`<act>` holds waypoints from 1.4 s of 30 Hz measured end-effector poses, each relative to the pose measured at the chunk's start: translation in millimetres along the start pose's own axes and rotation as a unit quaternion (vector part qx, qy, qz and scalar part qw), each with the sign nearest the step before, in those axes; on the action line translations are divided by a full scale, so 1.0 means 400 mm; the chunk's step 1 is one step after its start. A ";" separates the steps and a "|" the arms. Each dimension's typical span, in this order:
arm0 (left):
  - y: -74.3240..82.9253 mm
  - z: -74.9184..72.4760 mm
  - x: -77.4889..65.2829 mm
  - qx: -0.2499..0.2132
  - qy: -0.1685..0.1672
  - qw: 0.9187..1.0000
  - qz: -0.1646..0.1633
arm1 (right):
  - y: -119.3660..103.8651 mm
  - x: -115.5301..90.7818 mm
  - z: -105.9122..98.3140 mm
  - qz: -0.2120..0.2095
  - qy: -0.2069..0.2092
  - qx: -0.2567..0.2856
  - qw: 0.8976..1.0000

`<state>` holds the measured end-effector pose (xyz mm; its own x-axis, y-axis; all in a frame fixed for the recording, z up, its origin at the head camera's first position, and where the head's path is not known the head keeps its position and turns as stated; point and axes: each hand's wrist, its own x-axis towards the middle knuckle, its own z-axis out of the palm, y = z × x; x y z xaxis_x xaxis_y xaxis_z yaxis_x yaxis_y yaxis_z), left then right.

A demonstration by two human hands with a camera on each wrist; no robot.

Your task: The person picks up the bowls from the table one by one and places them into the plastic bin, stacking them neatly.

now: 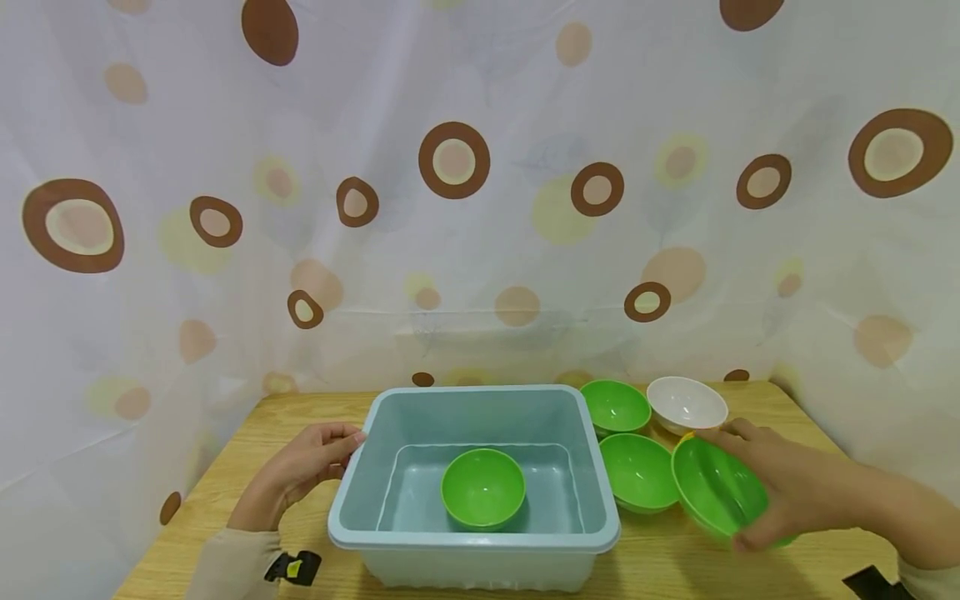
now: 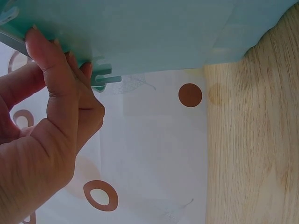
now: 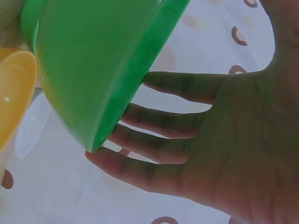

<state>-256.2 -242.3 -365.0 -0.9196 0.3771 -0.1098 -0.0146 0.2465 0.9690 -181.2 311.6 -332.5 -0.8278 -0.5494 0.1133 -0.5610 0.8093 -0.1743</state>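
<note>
A light-blue plastic basin [image 1: 480, 538] stands in the middle of the table, with a green bowl [image 1: 483, 490] upright inside it. At the basin's left rim, my left hand [image 1: 311, 460] holds the edge between thumb and fingers; the left wrist view has that hand [image 2: 56, 102] against the basin's outer wall [image 2: 154, 37]. To the right, my right hand [image 1: 780, 479] grips another green bowl [image 1: 712, 492] by its rim, tilted and slightly blurred. Up close, the fingers of the right hand [image 3: 215, 126] spread along the edge of this bowl [image 3: 98, 60].
Right of the basin stand two green bowls [image 1: 615, 406] [image 1: 639, 473] and a white bowl [image 1: 686, 402]. A yellow bowl [image 3: 16, 93] shows in the right wrist view, mostly hidden in the head view. Behind the wooden table [image 1: 315, 408] hangs a patterned curtain [image 1: 480, 250].
</note>
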 end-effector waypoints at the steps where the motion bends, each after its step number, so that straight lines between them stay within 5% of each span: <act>1: 0.000 0.000 0.000 0.000 0.000 1.000 0.000 | -0.003 0.005 -0.005 0.001 0.000 -0.001 1.000; 16: 0.001 0.001 -0.003 0.001 0.001 1.000 -0.001 | -0.070 0.098 -0.084 -0.048 -0.004 0.013 0.999; 25: 0.002 0.002 -0.004 0.000 0.002 1.000 0.004 | -0.116 0.142 -0.132 -0.025 -0.024 0.025 0.999; 42: 0.003 0.002 -0.003 0.006 0.004 1.000 0.010 | -0.180 0.224 -0.171 -0.065 -0.029 0.053 0.996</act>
<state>-254.9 -241.7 -363.9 -0.9226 0.3755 -0.0889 0.0080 0.2491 0.9684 -215.3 218.2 -242.7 -0.7446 -0.6619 0.0864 -0.6577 0.7054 -0.2642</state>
